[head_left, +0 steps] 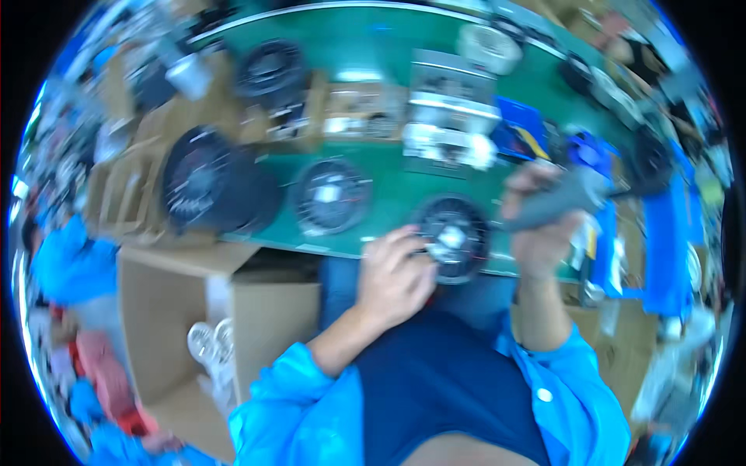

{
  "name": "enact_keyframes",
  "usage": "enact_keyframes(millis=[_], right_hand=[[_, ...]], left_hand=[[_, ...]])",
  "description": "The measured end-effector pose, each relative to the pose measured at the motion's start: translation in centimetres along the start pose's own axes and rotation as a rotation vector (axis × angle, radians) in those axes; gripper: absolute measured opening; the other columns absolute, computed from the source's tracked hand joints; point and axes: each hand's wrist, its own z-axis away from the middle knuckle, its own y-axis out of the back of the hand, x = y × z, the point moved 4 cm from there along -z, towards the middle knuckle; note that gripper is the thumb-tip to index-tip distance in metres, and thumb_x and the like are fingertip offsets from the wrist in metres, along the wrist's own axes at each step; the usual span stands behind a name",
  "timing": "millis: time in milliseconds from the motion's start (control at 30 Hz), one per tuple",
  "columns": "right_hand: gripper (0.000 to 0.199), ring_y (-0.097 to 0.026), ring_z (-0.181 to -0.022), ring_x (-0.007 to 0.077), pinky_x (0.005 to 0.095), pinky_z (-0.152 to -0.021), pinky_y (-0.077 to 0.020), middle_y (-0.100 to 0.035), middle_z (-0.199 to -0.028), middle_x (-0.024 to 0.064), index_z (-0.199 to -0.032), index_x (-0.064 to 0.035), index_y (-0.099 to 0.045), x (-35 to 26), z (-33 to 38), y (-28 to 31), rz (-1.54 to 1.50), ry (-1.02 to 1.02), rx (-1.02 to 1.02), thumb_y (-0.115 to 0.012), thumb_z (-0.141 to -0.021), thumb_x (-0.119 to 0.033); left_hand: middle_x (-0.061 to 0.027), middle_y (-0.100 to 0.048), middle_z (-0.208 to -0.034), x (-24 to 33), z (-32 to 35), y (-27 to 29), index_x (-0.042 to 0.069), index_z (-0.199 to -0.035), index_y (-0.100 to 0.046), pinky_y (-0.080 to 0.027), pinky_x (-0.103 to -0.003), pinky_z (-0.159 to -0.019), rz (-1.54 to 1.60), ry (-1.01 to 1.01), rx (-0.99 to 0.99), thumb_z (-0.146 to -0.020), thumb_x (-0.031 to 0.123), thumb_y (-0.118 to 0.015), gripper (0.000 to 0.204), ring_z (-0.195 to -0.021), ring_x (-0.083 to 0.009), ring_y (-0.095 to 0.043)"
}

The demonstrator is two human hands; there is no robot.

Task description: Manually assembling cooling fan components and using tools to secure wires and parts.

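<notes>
At the near edge of the green table lies a round black fan part (460,252) with a bright pale centre. My left hand (398,273) grips its left rim, fingers bent over the edge. On its other side my right hand (538,225) is closed around a grey electric screwdriver (561,200), whose narrow end points left toward the fan part. Motion blurs the tool, and I cannot tell whether its tip touches anything. Left of these, a similar round part (332,196) with a pale centre lies flat on the table.
Stacked black round parts (198,182) stand at the left. Behind are a parts box (361,109), a metal fixture (451,97) and a blue bin (519,124). An open cardboard box (175,311) holding white round pieces (210,342) sits at lower left. Blue racks (668,241) stand right.
</notes>
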Motion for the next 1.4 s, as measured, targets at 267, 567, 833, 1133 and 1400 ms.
enact_keyframes(millis=[267,567,833,1133,1400], right_hand=[[0.101,-0.056,-0.09,0.0203,0.0332,-0.082,-0.0448,-0.055,-0.126,0.0127,-0.14,0.0038,-0.051,-2.0,-1.5,5.7,-0.038,0.009,-0.163,-0.07,-0.085,-0.079],[0.105,-0.05,-0.087,0.0177,0.0307,-0.084,-0.0414,-0.054,-0.124,0.0132,-0.142,0.0089,-0.044,-0.7,-3.2,5.3,0.052,-0.016,-0.086,-0.06,-0.09,-0.081],[0.1,-0.049,-0.086,0.0165,0.0297,-0.083,-0.0412,-0.054,-0.126,0.0122,-0.143,0.0088,-0.044,-0.8,-3.6,4.7,0.113,-0.012,-0.07,-0.056,-0.095,-0.078],[0.086,-0.052,-0.09,0.0177,0.0289,-0.086,-0.0429,-0.057,-0.129,0.0126,-0.145,0.0071,-0.044,-0.3,-4.7,6.5,0.175,-0.008,-0.106,-0.058,-0.101,-0.065],[0.085,-0.053,-0.091,0.0171,0.0292,-0.087,-0.0439,-0.058,-0.128,0.0116,-0.148,0.0053,-0.044,-1.1,-5.1,6.4,0.2,-0.052,-0.001,-0.056,-0.102,-0.066]], left_hand=[[-0.0112,-0.062,-0.116,1.2,1.0,-2.1,0.008,-0.09,-0.067,-0.046,-0.051,-0.097,0.035,-0.009,0.128,-0.082,0.015,-0.079,0.016,-0.129,-0.0364,-0.057],[-0.0139,-0.056,-0.112,1.5,1.3,-2.4,0.007,-0.084,-0.06,-0.044,-0.052,-0.096,0.071,-0.015,0.228,-0.082,0.012,-0.079,0.02,-0.128,-0.0399,-0.053],[-0.0131,-0.056,-0.11,1.5,1.4,-2.5,0.006,-0.086,-0.061,-0.043,-0.05,-0.094,0.064,-0.024,0.235,-0.08,0.009,-0.078,0.019,-0.125,-0.0393,-0.054],[-0.0121,-0.057,-0.103,0.5,1.4,-2.7,0.006,-0.085,-0.063,-0.042,-0.048,-0.091,0.123,-0.023,0.314,-0.077,0.008,-0.075,0.015,-0.119,-0.0374,-0.055],[-0.0104,-0.058,-0.098,-0.3,1.4,-2.9,0.006,-0.073,-0.064,-0.04,-0.047,-0.09,0.124,-0.124,0.352,-0.075,0.014,-0.074,0.012,-0.114,-0.0339,-0.054]])
